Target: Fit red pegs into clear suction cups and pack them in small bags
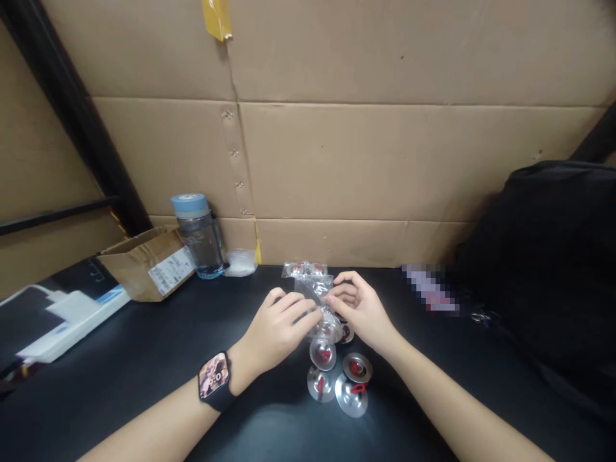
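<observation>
My left hand [283,323], with a smartwatch on its wrist, grips a small clear plastic bag [315,287] from the left side. On the right, my right hand [360,309] pinches the same bag's edge between thumb and fingers. Just below the fingertips is a shiny round piece [328,327], partly covered by clear plastic; I cannot tell whether it is inside the bag. Nearer to me lie several metal finger cymbals [322,354] with red loops at their centres. Behind the bag, bagged finger cymbals [316,269] rest flat on the black table [269,410].
An open cardboard box [139,266], a blue-lidded water bottle [199,240] and a white plastic packet [240,262] stand back left. A white power strip [72,324] with a charger lies left. A black backpack [553,269] fills the right side. Cardboard [346,160] walls the back.
</observation>
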A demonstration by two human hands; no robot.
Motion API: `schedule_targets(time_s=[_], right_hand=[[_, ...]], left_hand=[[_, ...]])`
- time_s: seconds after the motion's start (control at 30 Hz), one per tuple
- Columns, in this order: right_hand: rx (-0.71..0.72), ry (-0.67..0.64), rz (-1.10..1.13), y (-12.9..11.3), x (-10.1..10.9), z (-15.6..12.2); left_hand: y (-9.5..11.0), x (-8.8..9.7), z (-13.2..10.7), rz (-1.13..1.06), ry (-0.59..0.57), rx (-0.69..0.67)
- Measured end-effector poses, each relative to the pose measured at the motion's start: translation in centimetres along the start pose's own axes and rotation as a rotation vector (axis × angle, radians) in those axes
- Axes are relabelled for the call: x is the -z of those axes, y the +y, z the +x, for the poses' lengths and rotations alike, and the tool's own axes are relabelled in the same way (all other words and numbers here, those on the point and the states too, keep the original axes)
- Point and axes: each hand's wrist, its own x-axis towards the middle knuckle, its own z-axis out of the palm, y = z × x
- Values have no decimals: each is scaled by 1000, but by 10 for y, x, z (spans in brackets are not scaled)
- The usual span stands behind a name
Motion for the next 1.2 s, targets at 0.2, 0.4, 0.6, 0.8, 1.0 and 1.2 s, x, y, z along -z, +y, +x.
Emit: schedule_targets(time_s=[0.2,0.4,0.6,0.8,1.0,1.2], right_hand=[[-17,13,-84,3,4,2],[-1,-29,-134,4,9,1],[4,-87,-189,5,10,0],[25,-72,-326,6,18,7],[94,-62,-659,30,30,29],[111,-59,-873,50,30,81]], left_hand=[[-63,5,-21,129,112,261],[-146,2,-64,266,29,653],[-163,-26,-87,155,-269,647],[-166,-34,-89,61,-375,737],[-168,-39,-89,46,-449,779],[-160,-34,-80,112,-414,763]])
